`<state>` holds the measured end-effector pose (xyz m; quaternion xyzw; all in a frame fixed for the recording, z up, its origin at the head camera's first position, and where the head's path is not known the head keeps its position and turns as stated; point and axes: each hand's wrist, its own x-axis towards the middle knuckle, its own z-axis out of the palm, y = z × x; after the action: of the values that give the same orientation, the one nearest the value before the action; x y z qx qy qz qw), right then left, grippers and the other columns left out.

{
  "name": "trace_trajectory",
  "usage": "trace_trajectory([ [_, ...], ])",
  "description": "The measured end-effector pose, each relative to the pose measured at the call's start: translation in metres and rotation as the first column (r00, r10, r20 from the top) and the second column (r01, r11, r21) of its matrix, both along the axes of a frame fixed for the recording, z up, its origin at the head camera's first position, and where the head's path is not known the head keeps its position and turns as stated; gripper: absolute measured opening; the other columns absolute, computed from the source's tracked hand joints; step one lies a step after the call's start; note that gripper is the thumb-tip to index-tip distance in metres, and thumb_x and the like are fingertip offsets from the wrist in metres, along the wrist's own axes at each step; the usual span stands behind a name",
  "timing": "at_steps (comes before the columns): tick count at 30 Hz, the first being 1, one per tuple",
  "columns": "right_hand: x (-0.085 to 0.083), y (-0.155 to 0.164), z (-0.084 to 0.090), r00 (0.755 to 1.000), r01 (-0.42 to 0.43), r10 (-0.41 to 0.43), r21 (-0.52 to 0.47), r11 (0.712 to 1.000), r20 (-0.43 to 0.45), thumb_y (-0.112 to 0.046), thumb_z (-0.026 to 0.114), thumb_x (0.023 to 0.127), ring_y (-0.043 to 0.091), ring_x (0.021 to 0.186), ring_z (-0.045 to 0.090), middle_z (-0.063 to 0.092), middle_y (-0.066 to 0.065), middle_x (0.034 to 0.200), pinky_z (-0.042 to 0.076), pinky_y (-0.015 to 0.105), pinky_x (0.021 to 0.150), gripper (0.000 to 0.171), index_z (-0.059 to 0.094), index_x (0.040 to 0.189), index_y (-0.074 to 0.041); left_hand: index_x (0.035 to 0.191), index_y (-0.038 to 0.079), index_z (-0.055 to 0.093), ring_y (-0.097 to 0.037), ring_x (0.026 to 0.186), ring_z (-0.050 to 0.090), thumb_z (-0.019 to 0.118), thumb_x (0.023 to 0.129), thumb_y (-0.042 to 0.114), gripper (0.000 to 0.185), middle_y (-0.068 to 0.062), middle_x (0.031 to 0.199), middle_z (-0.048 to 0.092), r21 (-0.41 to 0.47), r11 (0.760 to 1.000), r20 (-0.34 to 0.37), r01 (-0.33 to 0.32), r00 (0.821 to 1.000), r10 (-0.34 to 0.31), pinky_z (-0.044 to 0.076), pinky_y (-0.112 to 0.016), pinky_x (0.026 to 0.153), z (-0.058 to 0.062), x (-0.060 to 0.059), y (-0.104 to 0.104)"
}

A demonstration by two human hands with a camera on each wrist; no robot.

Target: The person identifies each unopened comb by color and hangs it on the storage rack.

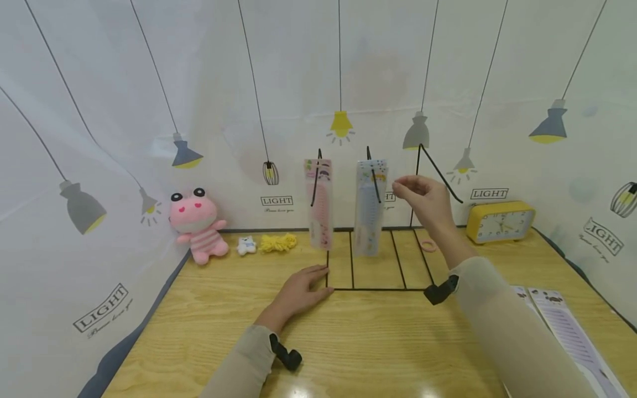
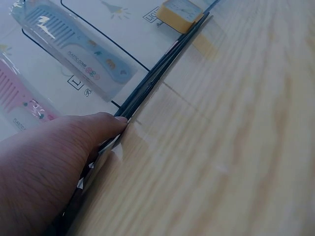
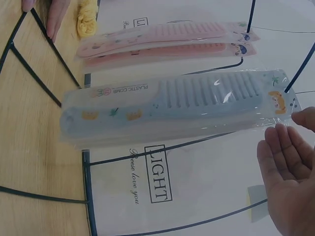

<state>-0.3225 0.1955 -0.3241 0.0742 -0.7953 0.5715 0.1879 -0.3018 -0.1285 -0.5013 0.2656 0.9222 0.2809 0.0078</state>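
A black wire display rack [image 1: 368, 289] stands on the table against the wall. My left hand [image 1: 298, 293] rests at its front left corner, thumb [image 2: 106, 125] pressing the base wire and fingers stretched along the side. Bagged pink combs [image 1: 323, 213] hang from the left hook, two showing in the right wrist view. On the middle hook hang bagged blue combs [image 1: 370, 215], printed with small animals. Just right of their top edge is my right hand [image 1: 428, 202], fingers loosely bent with nothing between them. The thumb tip sits right by the bag's corner. A third hook [image 1: 440, 172] rises behind this hand.
A pink plush toy [image 1: 196, 221], a small white bear [image 1: 246, 245] and a yellow yarn bundle [image 1: 278, 242] line the back left. A yellow clock [image 1: 500, 221] and a pink ring [image 1: 428, 245] are at the back right. More bagged combs [image 1: 567, 326] lie front right, purple ones among them.
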Motion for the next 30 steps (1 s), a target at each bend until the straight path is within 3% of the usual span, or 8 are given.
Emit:
trace_trajectory([
  [6, 0.007, 0.008, -0.010, 0.997, -0.056, 0.055, 0.015, 0.998, 0.057, -0.054, 0.072, 0.089, 0.015, 0.099, 0.067, 0.075, 0.003, 0.104, 0.049, 0.040, 0.099, 0.049, 0.074, 0.113, -0.011, 0.151, 0.017, 0.049, -0.024, 0.145, 0.037, 0.061, 0.098, 0.050, 0.063, 0.000, 0.155, 0.044, 0.004, 1.000, 0.010, 0.001, 1.000, -0.001, 0.032, -0.046, 0.118, 0.000, 0.002, 0.000],
  [11, 0.013, 0.017, -0.017, 0.997, -0.056, 0.052, 0.059, 0.997, 0.065, -0.056, 0.072, 0.088, 0.015, 0.098, 0.068, 0.076, -0.001, 0.101, 0.049, 0.041, 0.099, 0.050, 0.075, 0.114, -0.014, 0.151, 0.018, 0.048, -0.024, 0.145, 0.037, 0.061, 0.098, 0.050, 0.063, 0.001, 0.156, 0.043, 0.006, 1.000, 0.018, 0.002, 1.000, -0.002, 0.032, -0.047, 0.118, 0.000, 0.002, 0.000],
  [17, 0.021, 0.027, -0.017, 0.994, -0.061, 0.052, 0.099, 0.993, 0.099, -0.059, 0.070, 0.088, 0.013, 0.103, 0.065, 0.075, -0.003, 0.106, 0.047, 0.047, 0.102, 0.051, 0.074, 0.117, -0.017, 0.152, 0.018, 0.048, -0.024, 0.145, 0.036, 0.061, 0.098, 0.049, 0.063, 0.001, 0.156, 0.042, 0.012, 1.000, 0.022, -0.002, 1.000, 0.002, 0.032, -0.047, 0.118, 0.002, 0.002, 0.000],
  [23, 0.029, 0.034, -0.016, 0.985, -0.106, 0.096, 0.067, 0.992, 0.142, -0.053, 0.071, 0.090, 0.013, 0.106, 0.064, 0.074, -0.001, 0.111, 0.042, 0.052, 0.107, 0.050, 0.070, 0.121, -0.013, 0.152, 0.017, 0.048, -0.025, 0.146, 0.036, 0.061, 0.098, 0.049, 0.064, 0.000, 0.157, 0.042, 0.015, 1.000, 0.035, -0.001, 0.999, 0.001, 0.031, -0.048, 0.118, 0.003, 0.003, 0.000],
  [27, 0.037, 0.041, -0.017, 0.987, -0.085, 0.073, 0.073, 0.994, 0.145, -0.050, 0.073, 0.090, 0.011, 0.103, 0.065, 0.075, -0.006, 0.106, 0.045, 0.048, 0.103, 0.048, 0.071, 0.120, -0.012, 0.152, 0.018, 0.048, -0.024, 0.146, 0.036, 0.060, 0.098, 0.050, 0.064, 0.001, 0.157, 0.042, 0.015, 1.000, 0.034, -0.001, 0.999, 0.000, 0.031, -0.047, 0.118, 0.002, 0.002, 0.000],
  [30, 0.043, 0.048, -0.019, 0.988, -0.070, 0.058, 0.078, 0.994, 0.145, -0.048, 0.073, 0.090, 0.011, 0.100, 0.067, 0.075, -0.007, 0.104, 0.049, 0.039, 0.097, 0.046, 0.072, 0.118, -0.012, 0.152, 0.018, 0.048, -0.024, 0.145, 0.036, 0.060, 0.098, 0.051, 0.064, 0.002, 0.157, 0.042, 0.012, 1.000, 0.030, -0.001, 1.000, 0.001, 0.031, -0.047, 0.118, 0.001, 0.002, 0.000],
])
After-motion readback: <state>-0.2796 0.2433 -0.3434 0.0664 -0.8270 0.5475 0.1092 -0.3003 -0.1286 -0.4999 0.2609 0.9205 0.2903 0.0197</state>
